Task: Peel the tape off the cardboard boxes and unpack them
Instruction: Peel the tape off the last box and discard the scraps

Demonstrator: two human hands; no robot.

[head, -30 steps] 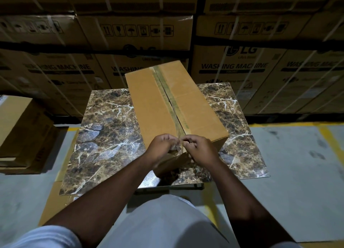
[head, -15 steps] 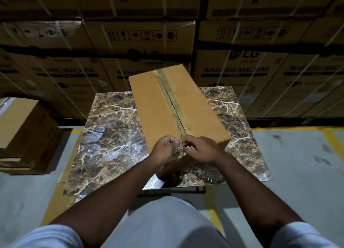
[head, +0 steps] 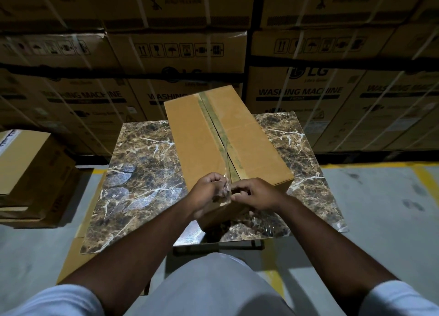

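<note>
Since the earlier frames the near end of the clear tape (head: 226,160) has come up off the box lid: a lifted strip now runs from the seam down to the left hand (head: 207,190), where before it lay flat with both hands bunched over the edge. The left hand's fingers are curled and pinch the crumpled free end of the tape just above the box's near top edge. The right hand (head: 257,194) sits beside it, its fingertips nearly touching the same tape end and its fingers bent over the box's near edge; whether it actually grips the tape cannot be told. The cardboard box (head: 197,135) lies closed on the marble-patterned table (head: 142,163), long side pointing away from the person and turned slightly to the right, with the rest of the tape still stuck along its centre seam to the far end. Behind the table stands a wall of stacked washing machine cartons (head: 308,83) bound with white straps. To the left, on the grey floor, sits another stack of brown boxes (head: 31,173).
</note>
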